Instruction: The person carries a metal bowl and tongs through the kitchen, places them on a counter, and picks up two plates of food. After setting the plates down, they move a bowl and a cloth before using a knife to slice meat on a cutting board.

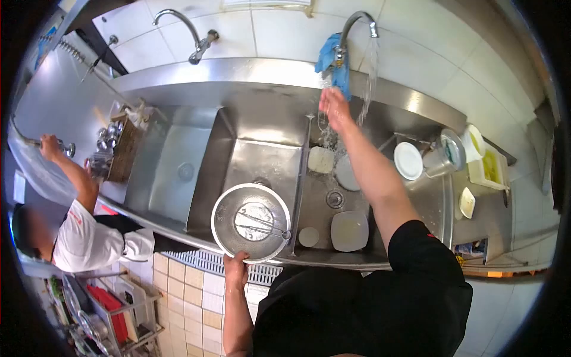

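Observation:
My left hand grips the near rim of a round metal bowl, fingers wrapped at its edge. A pair of metal tongs lies inside the bowl, which is tilted over the front edge of the middle basin. My right hand is raised above the right basin, fingers extended, apparently holding nothing, with water splashing around it. It is close to a blue cloth wrapped on the base of the right faucet, whose water is running.
White dishes lie in the right basin. Containers and a white plate stand on the right counter. The left basin holds water. On the left, a co-worker stands beside a utensil box.

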Demonstrator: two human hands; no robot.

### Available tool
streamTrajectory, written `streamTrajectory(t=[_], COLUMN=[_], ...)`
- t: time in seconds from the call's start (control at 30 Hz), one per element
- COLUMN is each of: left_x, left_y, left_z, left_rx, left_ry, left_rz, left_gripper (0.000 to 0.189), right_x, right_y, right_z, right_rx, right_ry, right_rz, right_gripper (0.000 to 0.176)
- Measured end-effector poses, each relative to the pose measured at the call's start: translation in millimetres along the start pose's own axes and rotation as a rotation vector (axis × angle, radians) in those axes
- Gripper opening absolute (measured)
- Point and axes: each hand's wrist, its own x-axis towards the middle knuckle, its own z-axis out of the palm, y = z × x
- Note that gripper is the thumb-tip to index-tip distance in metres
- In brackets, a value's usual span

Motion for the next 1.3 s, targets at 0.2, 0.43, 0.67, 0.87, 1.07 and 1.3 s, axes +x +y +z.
streamTrajectory(t=[0.2,0.43,0.67,0.87,1.07,1.3], left_x=[-39,-77,-91,-133,-183,-296], left_y=[9,-8,-35,-38,-69,-120], left_z=[5,-16,-56,-122,-248,-411], left_rx=[-0.155,-0.221,-0.338,-0.416,-0.51,-0.549], left_ry=[0.234,0.414,0.447,0.399,0.509,0.798], left_rz=[0.125,0.13,0.134,0.177,0.293,0.392], left_gripper=[0.046,0.042,0.034,0.029,0.035,0.041], right_x=[114,84,-101,-174,-200,-312], right_y=[28,45,224,78,-15,149], right_z=[20,64,51,111,132,-1], right_rx=[0.336,0.318,-0.662,-0.397,0.388,-1.428], right_ry=[-0.144,0.089,-0.033,-0.571,-1.076,0.098], right_rz=[-0.13,-0.091,0.056,0.404,0.334,0.474], right_gripper=[0.018,0.04,0.048,0.009,0.018,0.026])
